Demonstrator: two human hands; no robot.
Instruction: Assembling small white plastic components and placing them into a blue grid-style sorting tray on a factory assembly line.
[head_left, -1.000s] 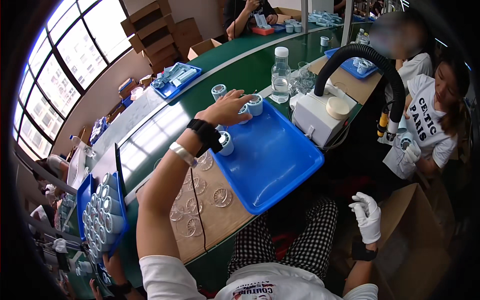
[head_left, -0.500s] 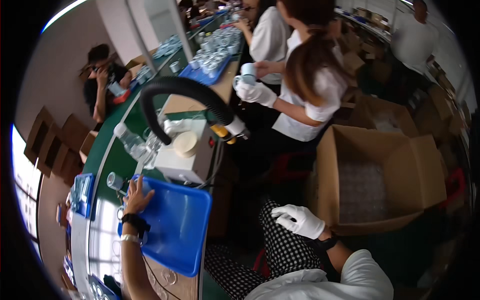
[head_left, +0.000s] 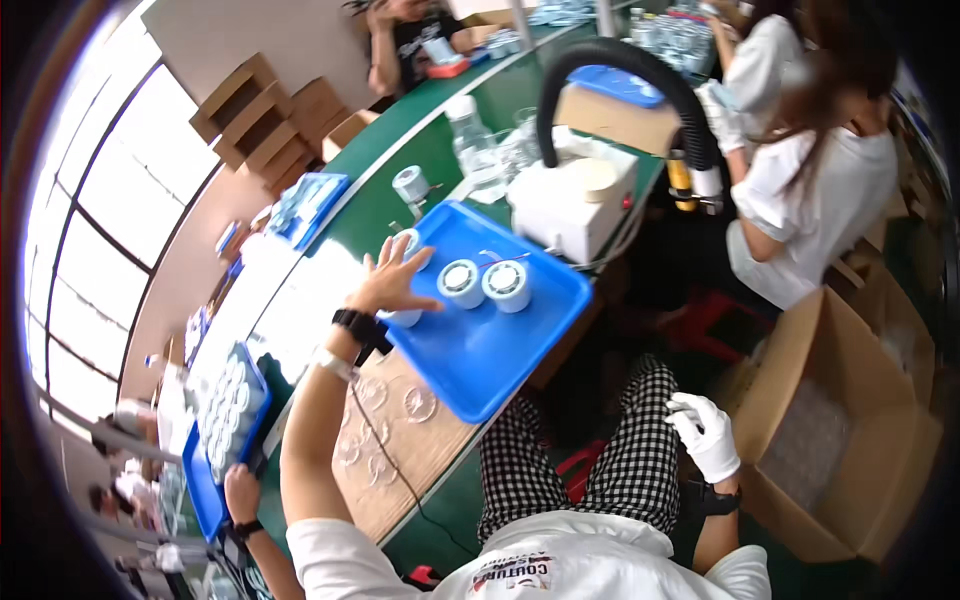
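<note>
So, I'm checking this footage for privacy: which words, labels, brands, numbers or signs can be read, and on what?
Wearer's white shirt: dark lettering, upside down here; I won't copy printed words.
Black shirt at the top: any print is too blurred to read.
Light-blue cylinders on the blue tray: no readable text.
White box-shaped machine: none readable.
</note>
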